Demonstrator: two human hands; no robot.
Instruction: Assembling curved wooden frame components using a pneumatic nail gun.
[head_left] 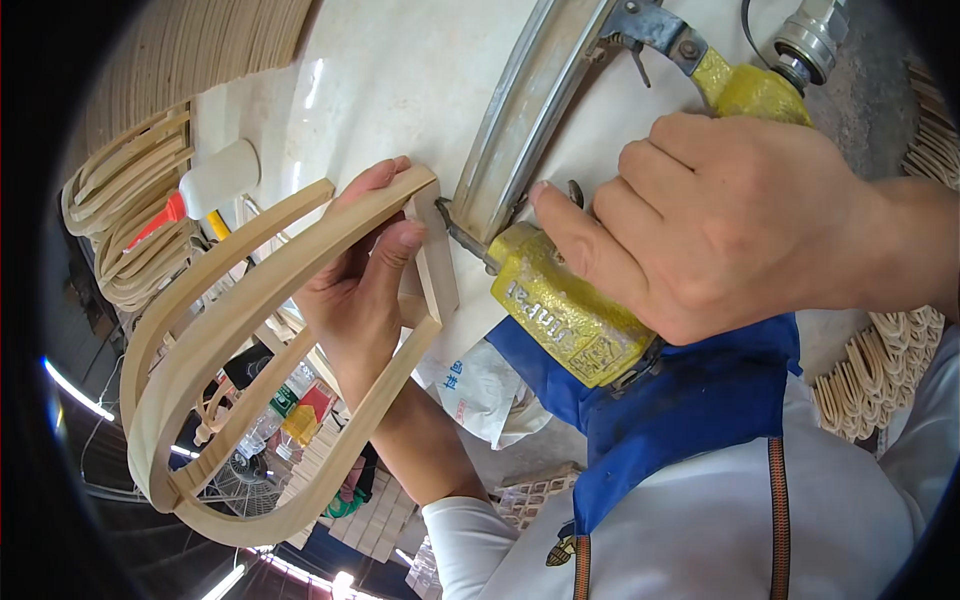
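Note:
My right hand (690,220) is wrapped round the handle of a yellow pneumatic nail gun (575,310), its fingers near the trigger. The gun's long metal magazine (530,120) runs up and away over the white worktop. My left hand (360,270) grips a pale wooden frame (270,270) made of curved, U-shaped strips joined by a short crosspiece (432,255). The thumb presses near the crosspiece, while other fingers are hidden behind the wood. The gun's nose (462,238) is right beside the crosspiece; whether they touch I cannot tell.
Stacks of bent wooden strips (130,200) stand at the left, with more thin strips (200,50) above. A white glue bottle (220,175) with a red nozzle lies on the worktop (390,80). An air hose fitting (812,40) joins the gun. Bundled wooden pieces (880,370) are at the right.

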